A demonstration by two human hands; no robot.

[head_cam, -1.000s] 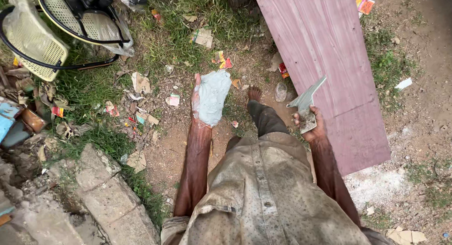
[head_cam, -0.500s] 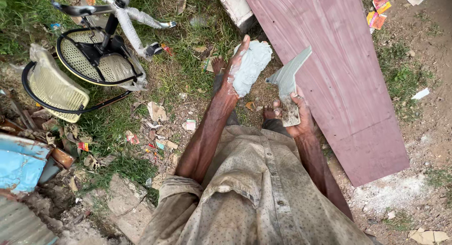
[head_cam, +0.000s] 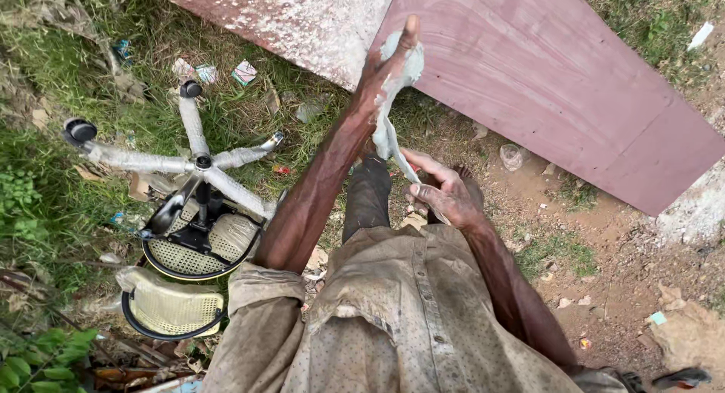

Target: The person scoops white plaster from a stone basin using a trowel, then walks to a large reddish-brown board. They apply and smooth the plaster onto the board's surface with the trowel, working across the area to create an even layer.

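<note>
My left hand (head_cam: 394,64) is raised in front of a large maroon board (head_cam: 574,83) and carries a lump of grey putty (head_cam: 408,57) in its palm, one finger pointing up. Lower down and closer to my body, my right hand (head_cam: 447,195) grips a small trowel (head_cam: 391,142). The putty-smeared blade of the trowel lies against the underside of my left wrist. Below both hands I see my dusty shirt (head_cam: 393,317) and one dark trouser knee (head_cam: 368,197).
An overturned office chair (head_cam: 192,212) with a star base and castors lies in the grass at left. A second speckled board (head_cam: 302,19) leans beside the maroon one. Litter, stones and bare dirt cover the ground at right.
The view swung left and closer to the boards. My left hand rose toward the maroon board, and the trowel in my right hand dropped from beside the palm to under the left wrist.
</note>
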